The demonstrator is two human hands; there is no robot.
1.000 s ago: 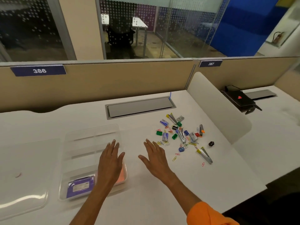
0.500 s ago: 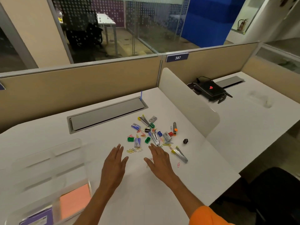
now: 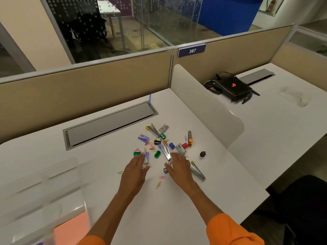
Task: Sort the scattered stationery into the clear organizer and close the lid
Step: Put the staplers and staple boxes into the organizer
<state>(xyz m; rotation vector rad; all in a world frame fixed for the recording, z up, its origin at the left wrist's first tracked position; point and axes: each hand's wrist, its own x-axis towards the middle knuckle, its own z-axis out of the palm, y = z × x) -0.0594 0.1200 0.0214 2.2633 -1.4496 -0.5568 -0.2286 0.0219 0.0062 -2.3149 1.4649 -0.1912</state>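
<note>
A scatter of stationery (image 3: 163, 145) lies mid-desk: coloured paper clips, sharpeners, staple boxes, metal staple removers. My left hand (image 3: 135, 171) hovers flat with fingers apart at the pile's near left edge, its fingertips over a purple staple box (image 3: 146, 157). Just to its right, my right hand (image 3: 179, 169) is spread over the near clips, beside a silver staple remover (image 3: 197, 171). Neither hand holds anything. The clear organizer (image 3: 40, 197) sits blurred at the lower left, with orange paper (image 3: 70, 227) in its near compartment.
A grey cable hatch (image 3: 109, 122) is set into the desk behind the pile. A white curved divider (image 3: 207, 105) bounds the desk on the right. Beyond it sits a black device (image 3: 233, 87) with cables. A black sharpener (image 3: 202, 153) lies apart from the pile.
Both hands have moved forward from beside the organizer to the near edge of the stationery pile. The view has swung right, pushing the organizer to the lower left corner.
</note>
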